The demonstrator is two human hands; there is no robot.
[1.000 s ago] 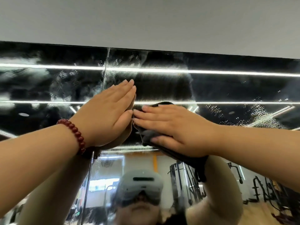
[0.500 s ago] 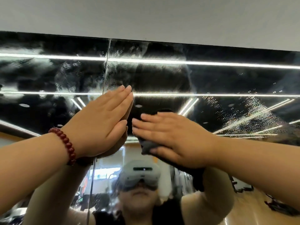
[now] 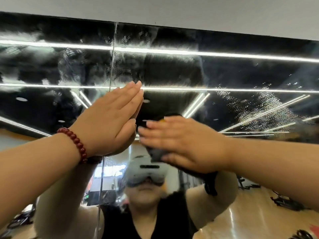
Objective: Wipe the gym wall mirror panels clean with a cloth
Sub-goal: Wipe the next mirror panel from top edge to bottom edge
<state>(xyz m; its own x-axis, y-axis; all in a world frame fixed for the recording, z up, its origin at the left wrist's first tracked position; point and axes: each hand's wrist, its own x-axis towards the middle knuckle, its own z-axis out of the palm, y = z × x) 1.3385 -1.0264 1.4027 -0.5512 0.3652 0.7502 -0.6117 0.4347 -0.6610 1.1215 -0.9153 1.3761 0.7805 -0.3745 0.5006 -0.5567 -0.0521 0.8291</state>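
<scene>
A wall mirror [image 3: 241, 80] fills the view, split by a vertical seam [image 3: 113, 66] into two panels. Its upper glass shows smears and droplets. My left hand [image 3: 110, 121] lies flat on the glass with straight fingers, right beside the seam; a red bead bracelet is on that wrist. My right hand [image 3: 183, 142] presses a dark grey cloth [image 3: 155, 154] flat against the right panel with straight fingers. Most of the cloth is hidden under the hand; an edge shows below the fingers and above them.
A pale wall strip [image 3: 172, 9] runs above the mirror's top edge. The mirror reflects a person wearing a headset, ceiling light strips, a wooden gym floor and exercise machines at both sides.
Both hands have slid down the glass relative to the mirror's top edge, with the right hand and cloth blurred by motion. More of the reflected person shows now.
</scene>
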